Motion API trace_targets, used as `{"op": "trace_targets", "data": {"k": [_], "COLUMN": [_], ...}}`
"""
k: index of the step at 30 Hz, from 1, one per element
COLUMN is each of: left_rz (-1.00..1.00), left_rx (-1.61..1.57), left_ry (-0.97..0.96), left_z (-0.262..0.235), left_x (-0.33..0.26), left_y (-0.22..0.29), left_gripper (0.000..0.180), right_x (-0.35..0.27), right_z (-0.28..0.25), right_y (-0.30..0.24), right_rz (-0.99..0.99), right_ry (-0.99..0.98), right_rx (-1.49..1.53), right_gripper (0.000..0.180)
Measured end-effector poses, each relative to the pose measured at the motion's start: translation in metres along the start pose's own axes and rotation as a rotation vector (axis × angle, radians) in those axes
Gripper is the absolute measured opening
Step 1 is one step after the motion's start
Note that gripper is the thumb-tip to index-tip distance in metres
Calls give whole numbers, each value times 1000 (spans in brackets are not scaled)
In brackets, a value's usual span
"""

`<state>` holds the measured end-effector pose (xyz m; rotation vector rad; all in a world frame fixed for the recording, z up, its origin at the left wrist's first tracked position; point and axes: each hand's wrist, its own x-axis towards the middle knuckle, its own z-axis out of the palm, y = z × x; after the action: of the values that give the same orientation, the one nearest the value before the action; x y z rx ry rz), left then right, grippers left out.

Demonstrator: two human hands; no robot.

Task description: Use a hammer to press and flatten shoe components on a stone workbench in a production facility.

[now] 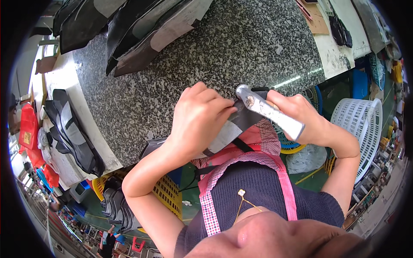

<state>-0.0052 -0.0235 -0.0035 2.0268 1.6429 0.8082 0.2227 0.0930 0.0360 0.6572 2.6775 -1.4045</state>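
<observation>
At the near edge of the speckled granite slab [241, 47], my left hand [198, 116] pinches the edge of a black leather-like piece [249, 116] with a light grey patch. The piece partly overhangs the edge, and my left forearm hides some of it. My right hand [303, 116] is wrapped round the handle of a metal hammer [271, 110]. The hammer's round face is over the piece, close to my left fingertips. Whether it touches the piece, I cannot tell.
Stacked black pieces with grey patches [150, 38] lie at the far left of the slab; more [71, 129] lie on the white side surface. A white plastic basket [359, 129] stands at right. Below the left edge, a yellow basket [165, 198] stands near black pieces [120, 206].
</observation>
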Motion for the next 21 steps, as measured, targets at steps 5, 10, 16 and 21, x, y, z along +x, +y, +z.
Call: {"op": "trace_targets", "data": {"k": [5, 10, 16, 21], "left_rz": [41, 18, -104, 15], "left_rx": [91, 117, -33, 184], "left_ry": [31, 32, 155, 49], "left_z": [4, -6, 6, 7], "left_x": [-14, -10, -32, -36], "left_y": [9, 7, 13, 23], "left_gripper": [23, 21, 12, 28], "right_x": [6, 5, 5, -1], "right_z": [-6, 2, -4, 1], "right_y": [1, -10, -9, -21], "right_rz": [-65, 3, -5, -103], "right_ry": [49, -36, 59, 54], "right_rx": [40, 42, 31, 140], "right_gripper": [27, 23, 31, 23]}}
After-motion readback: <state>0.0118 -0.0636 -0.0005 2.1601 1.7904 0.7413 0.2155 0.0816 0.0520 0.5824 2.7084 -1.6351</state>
